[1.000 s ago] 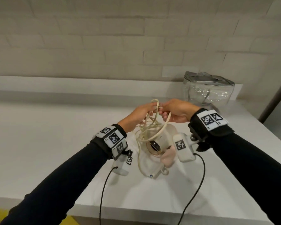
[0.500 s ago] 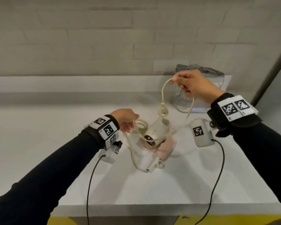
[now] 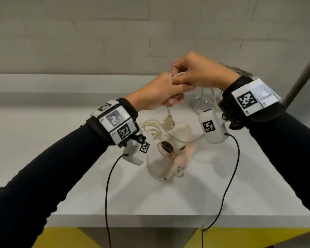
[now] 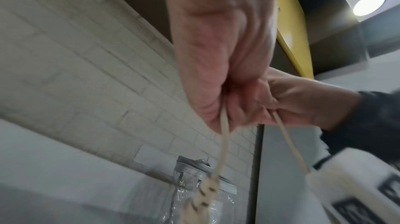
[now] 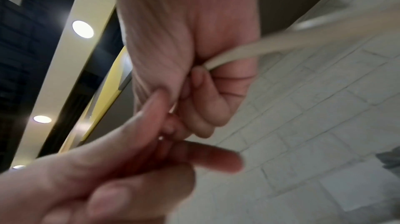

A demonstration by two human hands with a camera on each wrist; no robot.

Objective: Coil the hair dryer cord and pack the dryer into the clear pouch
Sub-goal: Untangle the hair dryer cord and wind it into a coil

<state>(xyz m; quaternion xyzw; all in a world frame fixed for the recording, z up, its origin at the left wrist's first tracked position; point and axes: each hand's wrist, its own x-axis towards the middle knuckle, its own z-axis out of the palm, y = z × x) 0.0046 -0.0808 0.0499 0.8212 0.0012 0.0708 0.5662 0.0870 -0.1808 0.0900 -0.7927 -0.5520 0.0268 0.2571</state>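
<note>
Both of your hands are curled closed on the thin cream-coloured power cord (image 3: 168, 113). From the head camera, your left hand (image 3: 156, 93) and right hand (image 3: 195, 72) meet at about 12 o'clock above the cream and pink plastic hair dryer (image 3: 175, 140). Its two-pin plug (image 3: 169, 121) dangles just below your left fist. The dryer lies on the white table (image 3: 79, 158), with loose loops of cord at its 10 o'clock. The clear plastic pouch with a grey zip top (image 3: 204, 101) stands at the dryer's 1 o'clock, near it, partly hidden by your right wrist.

The left wrist camera shows your left fingers (image 4: 216, 90) wrapped round a strand that drops to the blurred plug; your right hand grips a second strand at 3 o'clock. The pouch sits below, its zip top apparently not yet opened wide.

On the right wrist camera, your right fingers (image 5: 205, 104) pinch the cord, which runs off toward 2 o'clock.

By my reading, you're early in the coiling: only a first loop is gathered, most of the cord is slack on the table, and packing hasn't begun.

Compared with half a second ago, your right hand has come back in from 2 o'clock to meet your left, which has lifted off the table.
</note>
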